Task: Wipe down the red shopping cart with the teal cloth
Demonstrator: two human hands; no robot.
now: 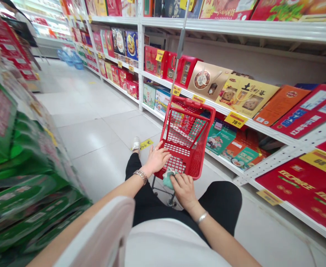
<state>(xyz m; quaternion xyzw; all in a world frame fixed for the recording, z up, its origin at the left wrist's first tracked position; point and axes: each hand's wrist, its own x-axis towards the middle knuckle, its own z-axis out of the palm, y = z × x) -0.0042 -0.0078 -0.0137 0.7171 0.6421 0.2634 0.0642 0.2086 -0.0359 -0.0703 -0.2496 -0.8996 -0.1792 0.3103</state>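
My left hand lies flat with spread fingers on the near mesh of a red wire shopping trolley, and holds nothing else. My right hand presses a crumpled pale green cloth against the trolley's near edge. The cloth is partly hidden under my fingers. A tall metal pole rises from the trolley. A metal wristwatch sits on my left wrist, and a silver bangle on my right.
White shelves with red and gold gift boxes and yellow price tags run along the right. Stacked green boxes stand close on the left. A tiled aisle floor lies ahead, with my white shoe near a yellow floor sticker.
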